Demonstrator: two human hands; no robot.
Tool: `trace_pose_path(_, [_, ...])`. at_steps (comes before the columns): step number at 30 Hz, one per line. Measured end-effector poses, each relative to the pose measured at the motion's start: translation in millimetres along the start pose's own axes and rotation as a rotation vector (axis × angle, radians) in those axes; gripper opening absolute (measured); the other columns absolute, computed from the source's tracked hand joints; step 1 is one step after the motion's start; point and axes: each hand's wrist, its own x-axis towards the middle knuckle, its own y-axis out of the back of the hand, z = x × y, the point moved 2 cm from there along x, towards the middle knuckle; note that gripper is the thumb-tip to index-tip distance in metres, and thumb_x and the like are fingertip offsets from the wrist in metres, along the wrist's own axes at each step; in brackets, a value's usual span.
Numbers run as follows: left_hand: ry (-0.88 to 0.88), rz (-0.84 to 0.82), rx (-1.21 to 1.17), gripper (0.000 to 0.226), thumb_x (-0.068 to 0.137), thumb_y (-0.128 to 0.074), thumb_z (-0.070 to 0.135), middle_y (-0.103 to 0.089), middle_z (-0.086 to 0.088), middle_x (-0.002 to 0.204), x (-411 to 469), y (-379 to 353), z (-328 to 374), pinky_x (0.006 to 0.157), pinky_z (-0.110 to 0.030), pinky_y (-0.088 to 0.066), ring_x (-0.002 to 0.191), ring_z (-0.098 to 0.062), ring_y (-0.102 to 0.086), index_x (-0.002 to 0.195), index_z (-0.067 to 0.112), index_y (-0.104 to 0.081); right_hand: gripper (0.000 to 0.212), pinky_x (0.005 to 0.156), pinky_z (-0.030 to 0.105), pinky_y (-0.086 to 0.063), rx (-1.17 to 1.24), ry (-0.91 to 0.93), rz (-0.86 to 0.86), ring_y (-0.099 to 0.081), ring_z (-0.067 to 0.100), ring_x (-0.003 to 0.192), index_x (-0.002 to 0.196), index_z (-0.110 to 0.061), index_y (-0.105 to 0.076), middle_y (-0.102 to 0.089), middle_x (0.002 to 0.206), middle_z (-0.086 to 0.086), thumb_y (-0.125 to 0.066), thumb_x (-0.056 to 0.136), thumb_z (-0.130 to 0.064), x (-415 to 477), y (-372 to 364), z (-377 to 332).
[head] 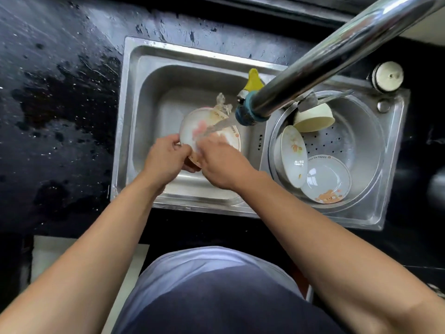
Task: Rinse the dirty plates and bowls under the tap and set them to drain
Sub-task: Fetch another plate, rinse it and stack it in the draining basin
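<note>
White round printed plate [192, 126] under tap water [221, 124]: left hand [166, 160] fingers grip its rim, right hand [221, 162] fingers spread on its face.

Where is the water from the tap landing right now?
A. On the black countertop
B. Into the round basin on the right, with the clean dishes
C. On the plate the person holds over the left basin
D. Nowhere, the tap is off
C: the stream from the tap hits the plate, gripped at its edge by the left hand and rubbed by the right hand.
</note>
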Motion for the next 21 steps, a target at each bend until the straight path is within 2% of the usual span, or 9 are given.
trace_pose_path(3, [0.046, 0.088, -0.058, 0.015, 0.085, -0.060, 0.003, -0.077, -0.018, 0.075, 7.4, 13.8, 1.1, 0.055, -0.030, -0.062, 0.063, -0.033, -0.076, 0.087, 0.008, -0.074, 0.052, 0.124, 0.045, -0.021, -0.046, 0.141, -0.054, -0.035, 0.030, 0.147, 0.153, -0.014, -0.038, -0.037, 0.162, 0.011, -0.040, 0.101, -0.012, -13.5, -7.8, 2.7])
trace_pose_path(5, [0.040, 0.092, -0.039, 0.018, 0.088, -0.056, -0.003, -0.078, -0.018, 0.076, 7.1, 14.1, -0.5, 0.055, -0.031, -0.063, 0.064, -0.033, -0.077, 0.089, 0.006, -0.072, 0.040, 0.120, 0.045, -0.027, -0.157, -0.045, -0.032, -0.048, 0.035, 0.135, 0.139, -0.009, -0.048, -0.045, 0.151, 0.016, -0.040, 0.100, -0.015, -9.9, -2.2, 21.7])
trace_pose_path(7, [0.005, -0.016, 0.011, 0.022, 0.089, -0.054, -0.004, -0.077, -0.011, 0.066, -1.2, -0.6, 0.2, 0.054, -0.032, -0.063, 0.058, -0.029, -0.076, 0.084, 0.009, -0.070, 0.038, 0.125, 0.046, -0.019, -0.127, -0.133, 0.019, -0.044, 0.034, 0.136, 0.135, -0.004, -0.049, -0.047, 0.147, 0.019, -0.037, 0.104, -0.021, -1.2, 3.2, 24.0])
trace_pose_path(9, [-0.009, -0.063, 0.005, 0.027, 0.088, -0.055, -0.001, -0.074, -0.007, 0.060, -6.7, -9.3, 1.9, 0.052, -0.031, -0.062, 0.053, -0.023, -0.073, 0.075, 0.015, -0.072, 0.043, 0.127, 0.048, -0.012, 0.014, 0.028, 0.038, -0.036, 0.031, 0.145, 0.143, -0.006, -0.046, -0.044, 0.155, 0.017, -0.034, 0.106, -0.024, 2.0, 1.8, 8.4])
trace_pose_path(12, [0.044, 0.076, -0.045, 0.030, 0.084, -0.058, 0.002, -0.077, -0.009, 0.067, 0.4, 7.7, 3.0, 0.054, -0.031, -0.062, 0.058, -0.026, -0.076, 0.070, 0.020, -0.076, 0.050, 0.127, 0.046, -0.007, 0.005, 0.175, -0.058, -0.027, 0.025, 0.153, 0.157, -0.014, -0.035, -0.032, 0.165, 0.012, -0.031, 0.108, -0.026, -13.1, -11.9, 9.2])
trace_pose_path(14, [0.058, 0.101, -0.046, 0.022, 0.084, -0.058, 0.000, -0.079, -0.016, 0.075, 1.3, 15.6, 0.0, 0.055, -0.032, -0.063, 0.062, -0.033, -0.077, 0.080, 0.015, -0.074, 0.050, 0.128, 0.047, -0.005, -0.083, 0.012, -0.040, -0.026, 0.026, 0.154, 0.154, -0.009, -0.037, -0.029, 0.167, 0.013, -0.026, 0.110, -0.029, -12.8, -9.8, 25.4])
trace_pose_path(16, [0.029, 0.051, -0.005, 0.025, 0.085, -0.057, 0.002, -0.078, -0.011, 0.069, -4.3, 7.9, -1.0, 0.052, -0.031, -0.062, 0.060, -0.030, -0.077, 0.079, 0.019, -0.073, 0.046, 0.128, 0.050, -0.007, -0.096, -0.079, 0.024, -0.024, 0.029, 0.153, 0.147, -0.004, -0.041, -0.032, 0.163, 0.016, -0.028, 0.108, -0.026, -6.1, -4.6, 24.8])
trace_pose_path(19, [0.001, 0.063, 0.007, 0.034, 0.087, -0.059, 0.007, -0.077, -0.006, 0.065, -8.5, 2.0, 3.8, 0.052, -0.030, -0.061, 0.060, -0.028, -0.077, 0.068, 0.028, -0.076, 0.058, 0.129, 0.047, -0.001, 0.070, 0.138, -0.011, -0.014, 0.025, 0.157, 0.158, -0.013, -0.030, -0.024, 0.169, 0.012, -0.032, 0.100, -0.019, -6.0, -12.5, 3.5])
trace_pose_path(21, [0.030, 0.117, -0.056, 0.027, 0.087, -0.057, 0.002, -0.079, -0.012, 0.074, -3.4, 10.1, 2.3, 0.054, -0.030, -0.062, 0.066, -0.031, -0.078, 0.080, 0.019, -0.076, 0.065, 0.129, 0.046, 0.002, 0.047, 0.174, -0.070, -0.018, 0.022, 0.157, 0.160, -0.018, -0.029, -0.025, 0.169, 0.005, -0.029, 0.096, -0.023, -16.2, -17.7, 8.4])
